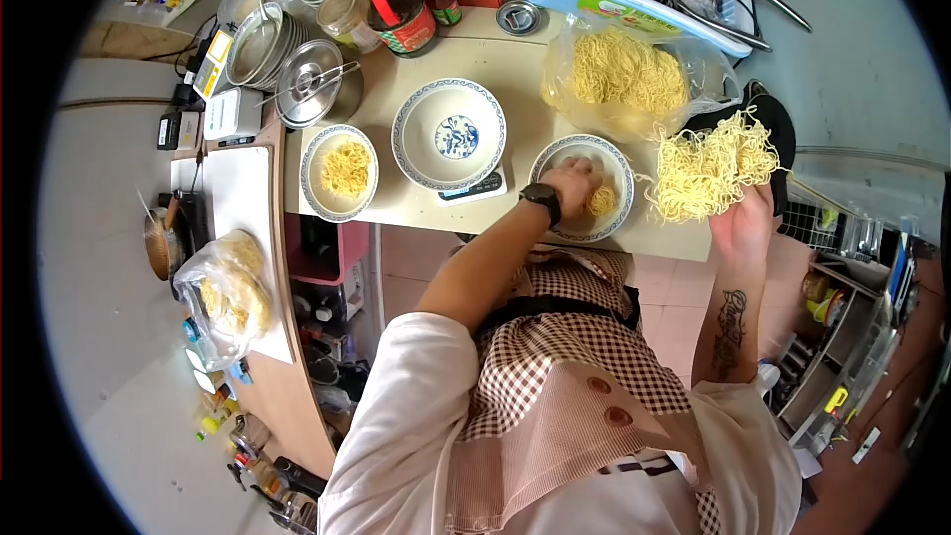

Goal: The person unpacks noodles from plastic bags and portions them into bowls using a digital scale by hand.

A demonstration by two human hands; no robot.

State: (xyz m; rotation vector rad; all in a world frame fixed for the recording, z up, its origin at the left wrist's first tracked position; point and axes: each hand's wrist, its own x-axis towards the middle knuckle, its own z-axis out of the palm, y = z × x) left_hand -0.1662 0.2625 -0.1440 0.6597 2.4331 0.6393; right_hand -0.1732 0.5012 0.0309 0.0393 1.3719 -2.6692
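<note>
My left hand [572, 184], with a black watch at the wrist, reaches down into a blue-rimmed bowl [551, 160] at the table's front edge. Its curled fingers are on a small clump of noodles [601, 201] in there; the fingertips are partly hidden. Off to the right, my right hand [743, 221] holds up a large loose bundle of yellow noodles [715, 166], strands hanging over its fingers. A big patterned bowl [406, 139] stands on a digital scale [474, 190]. Left of it, a smaller bowl [309, 178] contains more noodles [346, 170].
An open plastic bag of noodles [624, 74] lies behind the left hand's bowl. Sauce bottles [401, 20], a steel pot [315, 89] and stacked bowls [265, 48] line the back left. A blue-white bin [614, 5] of pans stands behind. Another noodle bag [233, 292] sits on the side counter.
</note>
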